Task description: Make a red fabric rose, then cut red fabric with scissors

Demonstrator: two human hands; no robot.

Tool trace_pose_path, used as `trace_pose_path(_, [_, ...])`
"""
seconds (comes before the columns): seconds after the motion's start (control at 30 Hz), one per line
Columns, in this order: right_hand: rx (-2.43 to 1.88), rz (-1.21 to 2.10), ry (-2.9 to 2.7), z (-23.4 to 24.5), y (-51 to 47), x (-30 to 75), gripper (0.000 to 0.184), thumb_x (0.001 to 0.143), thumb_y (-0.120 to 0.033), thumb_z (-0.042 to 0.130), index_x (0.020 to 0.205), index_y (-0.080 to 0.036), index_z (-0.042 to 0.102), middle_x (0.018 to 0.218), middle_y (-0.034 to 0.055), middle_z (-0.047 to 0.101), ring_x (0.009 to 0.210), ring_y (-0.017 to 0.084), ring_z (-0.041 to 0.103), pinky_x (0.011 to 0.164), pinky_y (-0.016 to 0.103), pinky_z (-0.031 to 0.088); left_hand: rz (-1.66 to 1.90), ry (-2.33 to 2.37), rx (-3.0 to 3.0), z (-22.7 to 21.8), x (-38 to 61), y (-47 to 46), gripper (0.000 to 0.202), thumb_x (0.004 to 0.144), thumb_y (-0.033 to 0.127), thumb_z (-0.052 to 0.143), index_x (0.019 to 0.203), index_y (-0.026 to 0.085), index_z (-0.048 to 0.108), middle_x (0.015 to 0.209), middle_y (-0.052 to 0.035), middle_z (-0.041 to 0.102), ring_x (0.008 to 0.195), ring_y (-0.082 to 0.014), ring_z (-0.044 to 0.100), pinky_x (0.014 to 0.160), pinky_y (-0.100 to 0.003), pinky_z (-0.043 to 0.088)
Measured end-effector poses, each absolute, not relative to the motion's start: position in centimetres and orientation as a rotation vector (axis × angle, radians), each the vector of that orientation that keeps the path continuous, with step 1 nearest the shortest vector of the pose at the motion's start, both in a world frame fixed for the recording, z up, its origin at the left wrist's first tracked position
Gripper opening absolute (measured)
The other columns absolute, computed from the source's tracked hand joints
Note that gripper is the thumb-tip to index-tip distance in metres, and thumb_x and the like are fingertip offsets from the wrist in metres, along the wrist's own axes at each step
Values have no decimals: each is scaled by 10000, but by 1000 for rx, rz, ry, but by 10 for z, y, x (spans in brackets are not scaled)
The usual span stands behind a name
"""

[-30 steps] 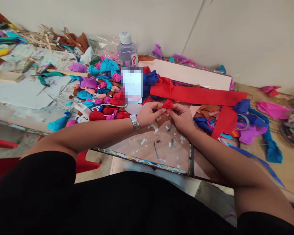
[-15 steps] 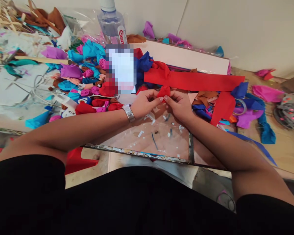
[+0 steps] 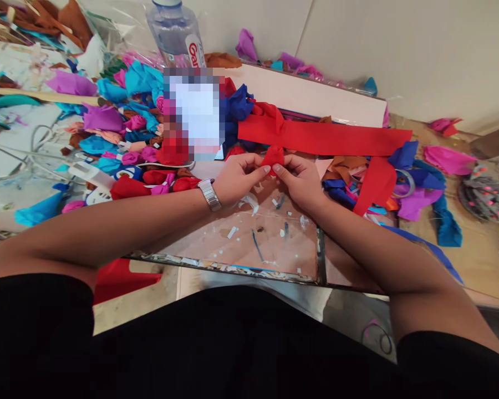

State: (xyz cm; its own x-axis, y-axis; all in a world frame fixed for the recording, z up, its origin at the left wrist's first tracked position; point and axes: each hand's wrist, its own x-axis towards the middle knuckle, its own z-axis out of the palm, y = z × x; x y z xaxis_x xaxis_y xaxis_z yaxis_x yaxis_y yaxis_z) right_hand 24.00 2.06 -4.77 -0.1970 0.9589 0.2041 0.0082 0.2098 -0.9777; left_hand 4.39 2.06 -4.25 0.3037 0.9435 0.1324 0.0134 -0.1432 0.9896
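Observation:
Both of my hands pinch a small red crepe paper flower (image 3: 273,159) just above the work surface. My left hand (image 3: 241,177), with a metal watch (image 3: 209,194) on its wrist, grips the flower's left side with thumb and forefinger. From the other side, my right hand (image 3: 301,180) closes on it, thumb near the lower edge. The two thumbs almost meet in front of the flower. Behind my hands stretches a long red crepe paper strip (image 3: 341,138). A second red piece (image 3: 376,185) hangs to the right of my right hand.
Many coloured paper flowers (image 3: 103,118) crowd the left side. A large plastic bottle (image 3: 174,33) stands behind a pixelated patch. Green-handled pliers (image 3: 12,101) lie far left, a tape roll (image 3: 404,184) on the right. Paper scraps litter the table (image 3: 233,252) near its front edge.
The view has shifted slightly, so most things sit a little further left. Both hands keep hold of the red flower, with little visible change in their grip.

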Motion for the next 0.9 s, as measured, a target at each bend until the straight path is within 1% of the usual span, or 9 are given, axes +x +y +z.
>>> trace_pose_path(0.1, [-952,1168,-1476,-48,21,240,506,826,-701,849,900,-211,749,750,-4,691,593,114,536,531,263,417,1063,914,1440,-42,44,20,442,880,579,823,849,157,697,687,-18,708,552,-101,636,521,-203,531])
trace_pose_path(0.17, [-951,1188,-1472,-48,21,240,491,844,-693,838,922,-219,740,746,-5,686,575,116,531,505,262,409,1065,921,1411,-42,44,20,461,869,594,833,833,158,687,697,-26,723,541,-99,639,516,-202,534])
trace_pose_path(0.3, [-934,1165,-1426,-49,18,240,436,898,-624,823,1109,-273,673,763,-29,664,575,133,572,480,262,422,1090,954,1329,-40,45,20,496,849,620,845,807,157,671,738,-55,766,525,-95,640,505,-199,525])
trace_pose_path(0.4, [-896,1040,-1492,-51,16,240,388,970,-577,755,1208,-304,615,823,-29,675,618,145,612,529,278,485,1133,955,1288,-41,45,22,520,825,627,862,755,157,650,707,-49,752,513,-77,598,488,-184,487])
trace_pose_path(0.5, [-863,843,-1690,-50,16,241,249,1014,-478,705,1155,-273,687,984,19,748,744,161,671,697,327,575,1163,918,1238,-43,45,24,535,789,631,886,727,162,636,676,-34,726,510,-70,571,489,-186,484])
trace_pose_path(0.57, [-831,703,-1795,-47,17,242,161,1016,-391,697,1082,-252,743,1054,42,779,819,173,696,776,344,583,1156,899,1218,-44,45,24,530,778,625,895,734,167,633,664,-26,714,510,-77,586,493,-193,494])
trace_pose_path(0.63, [-808,613,-1843,-45,18,243,131,1016,-347,688,1043,-250,773,1049,47,794,866,183,713,798,344,582,1131,897,1214,-44,45,24,520,778,618,893,747,169,635,664,-22,708,511,-88,610,491,-200,506])
trace_pose_path(0.73, [-828,564,-1870,-41,18,245,166,1027,-379,678,1036,-257,790,1037,54,804,917,202,730,833,361,593,1098,896,1206,-44,44,21,501,778,615,886,790,167,662,680,-20,710,526,-112,650,484,-218,529])
trace_pose_path(0.9, [-836,562,-1885,-39,17,247,233,1038,-451,674,1075,-263,807,1054,67,806,946,218,740,879,394,606,1103,879,1213,-43,44,19,420,814,534,873,818,167,669,683,-16,710,536,-105,653,502,-207,523])
